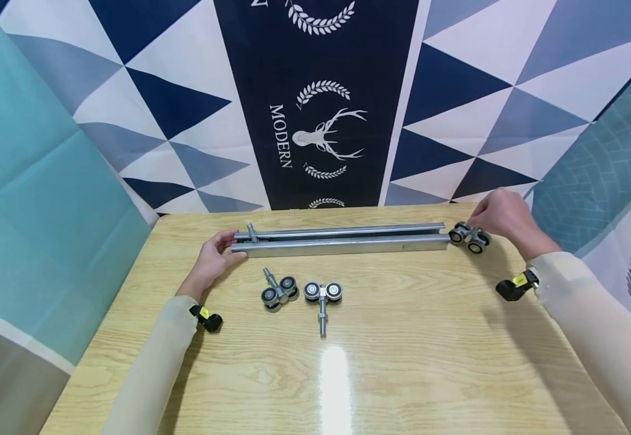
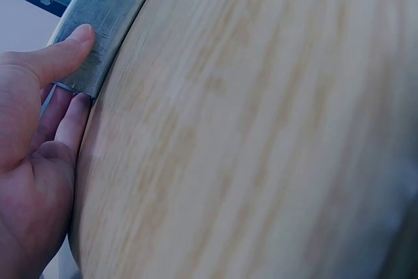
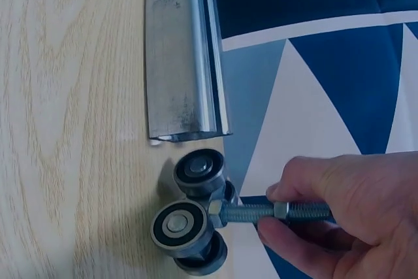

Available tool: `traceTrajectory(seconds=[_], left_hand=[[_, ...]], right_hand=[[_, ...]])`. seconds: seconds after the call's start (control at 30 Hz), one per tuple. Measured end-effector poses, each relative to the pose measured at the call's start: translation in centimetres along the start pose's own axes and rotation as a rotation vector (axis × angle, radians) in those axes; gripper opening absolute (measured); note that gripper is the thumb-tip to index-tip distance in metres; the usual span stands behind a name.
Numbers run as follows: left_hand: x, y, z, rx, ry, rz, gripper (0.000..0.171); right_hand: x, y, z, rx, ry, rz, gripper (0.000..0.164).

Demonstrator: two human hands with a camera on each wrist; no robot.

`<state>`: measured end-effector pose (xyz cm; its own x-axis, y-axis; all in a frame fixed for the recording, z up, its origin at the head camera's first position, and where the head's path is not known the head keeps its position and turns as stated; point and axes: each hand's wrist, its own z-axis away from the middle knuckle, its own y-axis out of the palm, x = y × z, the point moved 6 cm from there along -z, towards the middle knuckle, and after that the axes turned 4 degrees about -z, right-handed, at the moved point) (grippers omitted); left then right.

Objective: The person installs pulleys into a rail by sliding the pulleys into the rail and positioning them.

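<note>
A slotted metal track lies along the back of the table, its slot facing up. My left hand grips its left end; in the left wrist view the thumb presses the side face and fingers curl at the end. A bolt stands up from the slot near this hand. At the other end my right hand pinches the threaded bolt of a roller hanger. Its wheels sit just outside the track's open right end, bolt pointing up and away from the table.
Two more roller hangers lie on the wooden table in front of the track: one tilted, one with its bolt toward me. A patterned cloth hangs behind the table's back edge.
</note>
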<state>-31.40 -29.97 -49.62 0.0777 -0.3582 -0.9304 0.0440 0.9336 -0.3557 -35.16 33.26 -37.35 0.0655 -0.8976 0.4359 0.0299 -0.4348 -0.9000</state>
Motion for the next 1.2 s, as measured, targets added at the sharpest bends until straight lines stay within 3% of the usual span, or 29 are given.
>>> traceTrajectory(seconds=[0.43, 1.2], left_hand=[[-0.1, 0.0, 0.0, -0.004, -0.003, -0.030, 0.072], [-0.1, 0.0, 0.0, -0.009, -0.004, -0.016, 0.072]], right_hand=[[0.6, 0.5, -0.5, 0.069, -0.094, 0.036, 0.013], [2.6, 2.1, -1.0, 0.072, -0.187, 0.034, 0.010]])
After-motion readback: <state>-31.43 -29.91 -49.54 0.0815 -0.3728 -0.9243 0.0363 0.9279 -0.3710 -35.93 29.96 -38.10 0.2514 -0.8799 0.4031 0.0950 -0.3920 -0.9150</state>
